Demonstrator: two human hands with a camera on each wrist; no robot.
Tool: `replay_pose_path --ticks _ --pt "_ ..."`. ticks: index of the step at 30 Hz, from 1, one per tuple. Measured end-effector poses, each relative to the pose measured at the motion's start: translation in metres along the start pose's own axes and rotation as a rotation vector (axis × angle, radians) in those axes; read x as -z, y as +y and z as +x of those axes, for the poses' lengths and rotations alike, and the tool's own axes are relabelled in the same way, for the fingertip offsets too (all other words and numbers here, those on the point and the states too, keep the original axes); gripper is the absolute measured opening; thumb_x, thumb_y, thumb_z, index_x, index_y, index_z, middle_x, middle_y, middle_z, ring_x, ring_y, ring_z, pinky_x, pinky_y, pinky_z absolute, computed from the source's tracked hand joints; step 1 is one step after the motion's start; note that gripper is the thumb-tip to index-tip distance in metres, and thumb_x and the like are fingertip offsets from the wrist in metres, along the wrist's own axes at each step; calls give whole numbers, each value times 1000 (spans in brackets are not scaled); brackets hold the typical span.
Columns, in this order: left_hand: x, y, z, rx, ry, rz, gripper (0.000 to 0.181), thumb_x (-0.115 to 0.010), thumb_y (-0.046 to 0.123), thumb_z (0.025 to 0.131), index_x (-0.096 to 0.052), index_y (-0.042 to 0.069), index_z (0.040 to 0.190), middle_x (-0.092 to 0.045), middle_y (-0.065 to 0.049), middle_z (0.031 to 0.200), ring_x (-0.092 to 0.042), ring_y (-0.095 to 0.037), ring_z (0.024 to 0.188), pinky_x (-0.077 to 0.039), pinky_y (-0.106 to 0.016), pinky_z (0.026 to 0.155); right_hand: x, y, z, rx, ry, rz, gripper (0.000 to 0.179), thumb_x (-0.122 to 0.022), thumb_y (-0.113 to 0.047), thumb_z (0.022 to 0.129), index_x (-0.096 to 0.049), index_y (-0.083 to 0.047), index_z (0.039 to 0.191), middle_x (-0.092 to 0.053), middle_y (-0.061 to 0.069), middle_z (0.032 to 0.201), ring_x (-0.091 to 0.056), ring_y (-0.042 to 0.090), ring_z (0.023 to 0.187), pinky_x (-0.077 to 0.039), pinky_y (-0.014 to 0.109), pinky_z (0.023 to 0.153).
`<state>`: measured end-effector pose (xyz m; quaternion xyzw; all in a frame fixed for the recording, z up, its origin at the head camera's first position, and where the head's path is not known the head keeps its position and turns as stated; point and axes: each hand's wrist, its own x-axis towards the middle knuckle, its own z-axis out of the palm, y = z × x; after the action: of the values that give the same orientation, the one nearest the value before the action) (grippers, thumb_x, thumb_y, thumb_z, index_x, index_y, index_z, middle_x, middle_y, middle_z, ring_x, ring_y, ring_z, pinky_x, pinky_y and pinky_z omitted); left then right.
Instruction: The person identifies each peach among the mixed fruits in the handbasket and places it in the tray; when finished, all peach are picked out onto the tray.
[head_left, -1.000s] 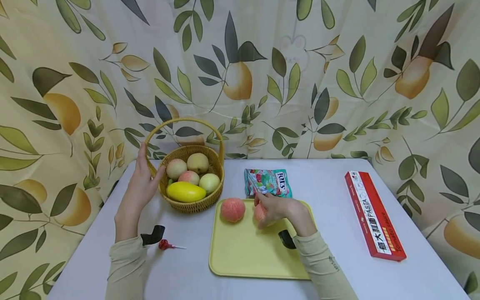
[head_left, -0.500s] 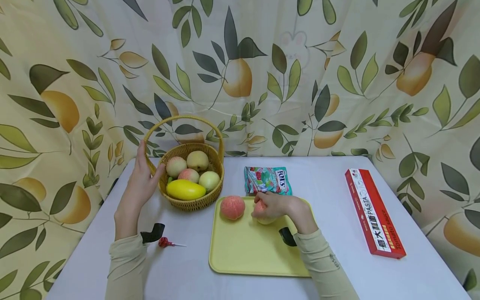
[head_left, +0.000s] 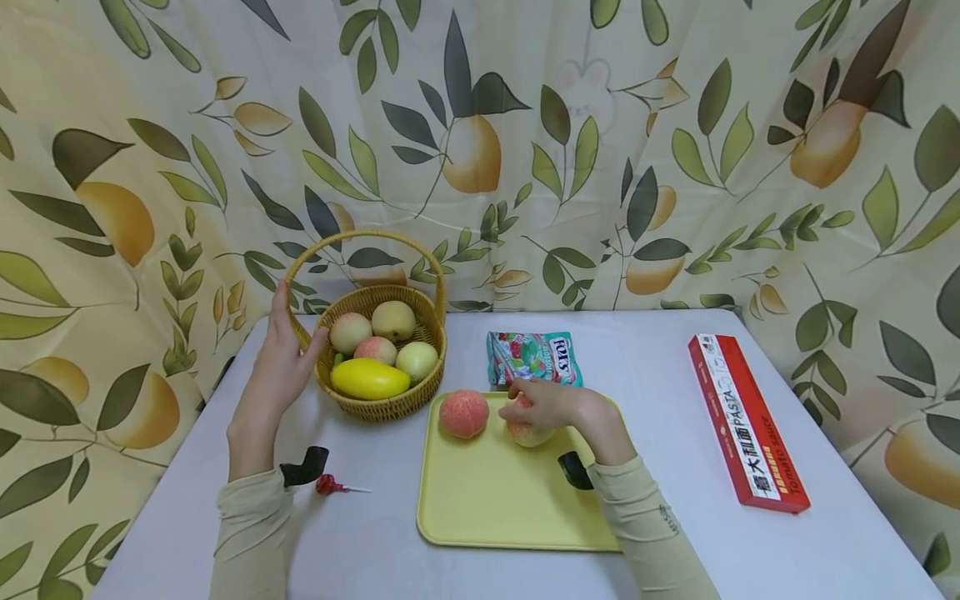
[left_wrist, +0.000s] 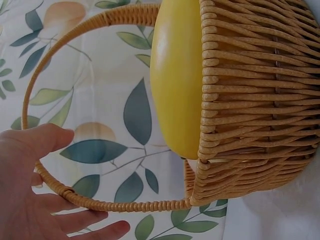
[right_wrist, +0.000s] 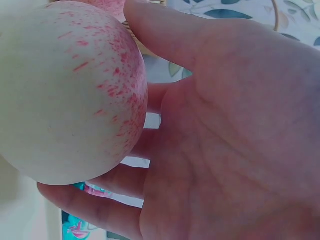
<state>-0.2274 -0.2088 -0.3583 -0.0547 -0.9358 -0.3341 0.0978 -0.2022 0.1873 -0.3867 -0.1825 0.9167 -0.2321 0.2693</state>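
A leaf-print curtain (head_left: 675, 108) is hanging behind and along both sides of a white table (head_left: 630, 350). A yellow tray (head_left: 502, 508) is lying flat in front of the person, within reach of either hand. Beyond its left side a wicker basket (head_left: 386, 408) is standing upright, its handle (head_left: 367, 234) arching over the top. Far to the right, a red pasta box (head_left: 750, 423) is lying slantwise, well apart from everything else.

The left hand (head_left: 277, 367) is touching the handle's left side, fingers extended and thumb spread, without clenching; it seems to be steadying the basket. The right hand (head_left: 558, 406) is curving thumb and fingers round a peach (head_left: 528, 433), spread only as wide as the fruit, probably because something so round would roll if left loose. That peach is sitting over the far part of the tray; whether the tray is bearing its weight, I cannot tell.

A sweet bag (head_left: 534, 358) is lying just beyond the tray. Inside the basket, a long yellow fruit (head_left: 369, 379) is lying at the near side, with four round fruits (head_left: 393, 321) nestling behind and beside it, the wall containing them all. A second peach (head_left: 463, 414) is resting in the tray's far left corner. A lollipop (head_left: 326, 484) is lying near the left wrist, its stick pointing toward the tray.
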Motion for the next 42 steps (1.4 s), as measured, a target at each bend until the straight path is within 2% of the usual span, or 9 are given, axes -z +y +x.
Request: replay_pose_path --ticks 6,12,20,28,33,37,40,42 --pt "-2 -2 1 -15 15 -2 94 -53 36 107 21 23 163 7 -12 175 -24 -55 152 -27 -75 116 2 1 2 30 6 -24 50 -54 -40 106 -56 -2 139 -65 12 123 -60 25 114 -49 48 108" --pt "-2 -3 1 -29 26 3 93 -52 36 107 21 22 163 6 -14 175 -23 -55 152 -27 -74 117 0 2 5 57 29 -17 55 -50 -44 107 -52 -3 144 -59 17 143 -58 33 130 -45 53 114" --pt "-3 -1 2 -23 23 -6 93 -51 39 107 22 25 163 8 -12 175 -24 -54 152 -28 -74 117 -2 -2 9 70 119 -51 64 -49 -53 105 -45 -8 150 -55 21 148 -53 42 137 -43 59 116" --pt "-3 -4 2 -7 11 -4 93 -48 46 106 24 25 162 11 -10 174 -21 -54 154 -26 -72 119 -9 -8 11 50 124 -34 69 -49 -56 104 -38 -14 157 -48 21 156 -42 43 147 -36 61 121" --pt "-3 -6 -2 0 12 1 93 -46 48 106 25 25 162 13 -10 174 -24 -55 152 -28 -72 117 -9 -10 11 65 135 -25 70 -49 -55 104 -35 -14 159 -44 19 160 -38 43 151 -32 62 123" --pt "-2 -5 -1 -22 25 -11 93 -48 45 107 23 23 162 13 -9 174 -22 -53 154 -27 -72 118 -6 -14 11 105 192 -56 68 -49 -53 105 -35 -14 159 -45 20 159 -41 46 148 -27 67 123" --pt "-2 -4 0 -35 24 -28 93 -50 40 107 22 23 163 14 -9 174 -19 -52 155 -25 -72 119 -4 -18 12 139 241 -61 67 -53 -50 104 -36 -14 158 -46 21 157 -46 45 144 -30 65 122" --pt "-2 -3 1 -36 10 -30 93 -50 38 107 23 22 163 14 -10 174 -18 -53 155 -25 -73 119 -5 -20 13 167 268 -54 67 -55 -50 103 -37 -16 158 -48 20 156 -48 42 142 -37 62 119"
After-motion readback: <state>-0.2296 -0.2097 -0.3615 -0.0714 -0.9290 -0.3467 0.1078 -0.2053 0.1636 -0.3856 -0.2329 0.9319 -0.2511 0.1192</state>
